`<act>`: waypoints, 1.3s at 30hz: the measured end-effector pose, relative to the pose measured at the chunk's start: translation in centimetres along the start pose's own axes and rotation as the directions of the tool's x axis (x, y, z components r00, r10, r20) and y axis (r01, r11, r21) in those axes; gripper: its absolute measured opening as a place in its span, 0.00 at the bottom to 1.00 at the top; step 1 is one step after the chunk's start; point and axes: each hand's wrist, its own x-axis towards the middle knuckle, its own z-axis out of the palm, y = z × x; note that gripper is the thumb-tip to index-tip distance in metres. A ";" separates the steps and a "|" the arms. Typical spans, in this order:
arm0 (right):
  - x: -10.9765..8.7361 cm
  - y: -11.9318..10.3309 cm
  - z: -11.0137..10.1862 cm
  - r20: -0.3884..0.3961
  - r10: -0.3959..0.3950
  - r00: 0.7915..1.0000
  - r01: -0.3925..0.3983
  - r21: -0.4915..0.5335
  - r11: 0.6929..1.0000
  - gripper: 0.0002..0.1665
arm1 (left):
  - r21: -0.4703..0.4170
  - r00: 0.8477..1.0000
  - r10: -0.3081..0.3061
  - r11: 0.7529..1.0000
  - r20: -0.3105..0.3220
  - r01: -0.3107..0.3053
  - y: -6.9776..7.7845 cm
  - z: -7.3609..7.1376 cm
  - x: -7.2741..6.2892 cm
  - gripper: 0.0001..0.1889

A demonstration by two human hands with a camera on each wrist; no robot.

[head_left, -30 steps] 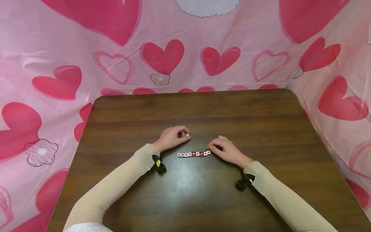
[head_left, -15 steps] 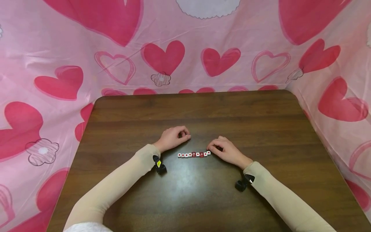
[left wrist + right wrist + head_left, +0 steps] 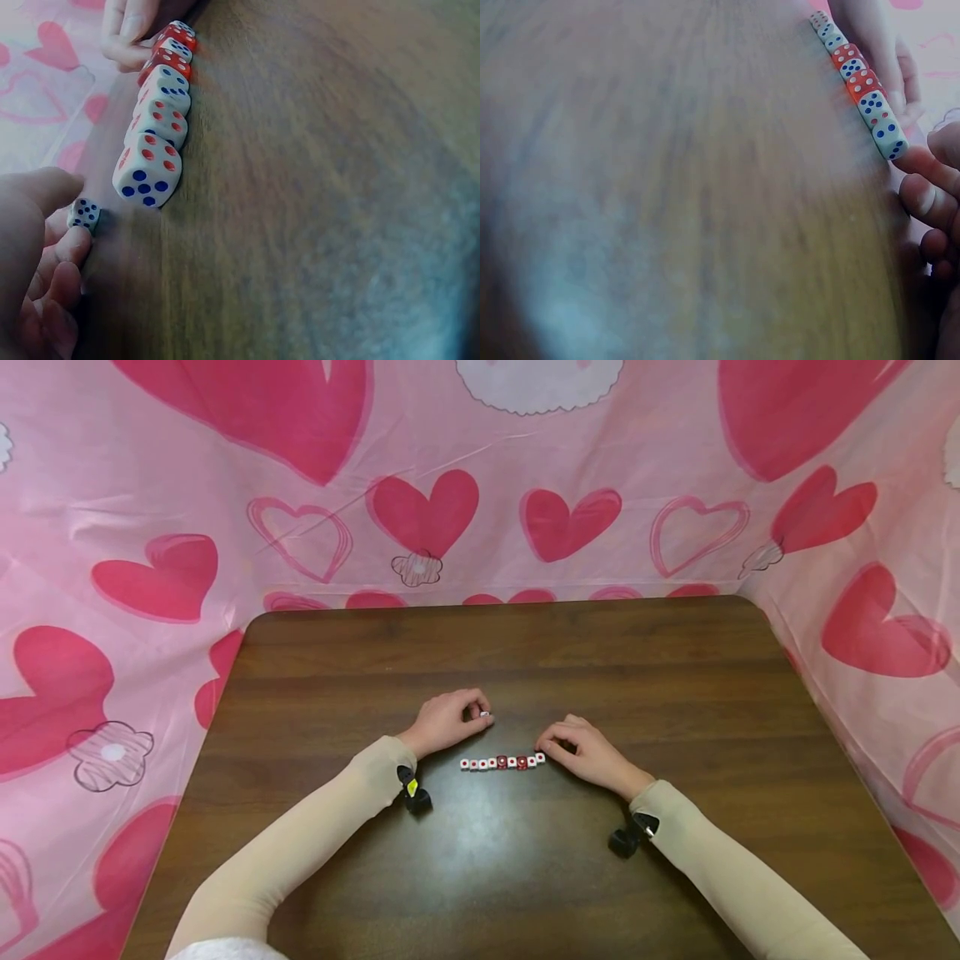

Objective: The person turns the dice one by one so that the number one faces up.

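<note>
My left hand (image 3: 446, 720) pinches a single white die (image 3: 84, 214) with blue pips between thumb and fingers, low over the table behind a row of dice. That row runs left to right: mostly white dice (image 3: 148, 171) with red dice (image 3: 866, 82) among them. At its right end, my right hand (image 3: 588, 752) rests on the table, a fingertip against the last white die (image 3: 889, 139). Its thumb stands apart from that die in the right wrist view. The right hand's outer fingers are loosely bent, and no die shows inside them.
The dice stand on a brown wooden table (image 3: 510, 877) with rounded far corners. A pink cloth (image 3: 495, 443) printed with hearts hangs behind the table and along both sides. Black wrist cameras (image 3: 624, 842) hang from both sleeves.
The die in my left fingers goes out of sight in the head view, then shows again, while that hand stays put. My right hand and the row keep their places; the head view tilts slightly.
</note>
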 end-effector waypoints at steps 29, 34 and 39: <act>-0.1 -0.1 0.2 -0.001 0.003 1.000 -0.003 -0.003 1.000 0.06 | -0.054 0.999 -0.034 0.998 0.010 0.035 -0.4 0.2 0.0 0.09; -0.1 0.0 0.2 -0.005 0.001 1.000 -0.001 -0.008 1.000 0.06 | -0.046 1.000 -0.025 0.999 0.004 0.025 -0.5 0.2 0.0 0.07; 0.0 0.1 0.2 -0.008 -0.001 1.000 0.001 -0.011 1.000 0.06 | -0.035 1.000 -0.020 0.999 -0.005 0.020 -0.5 0.3 0.1 0.07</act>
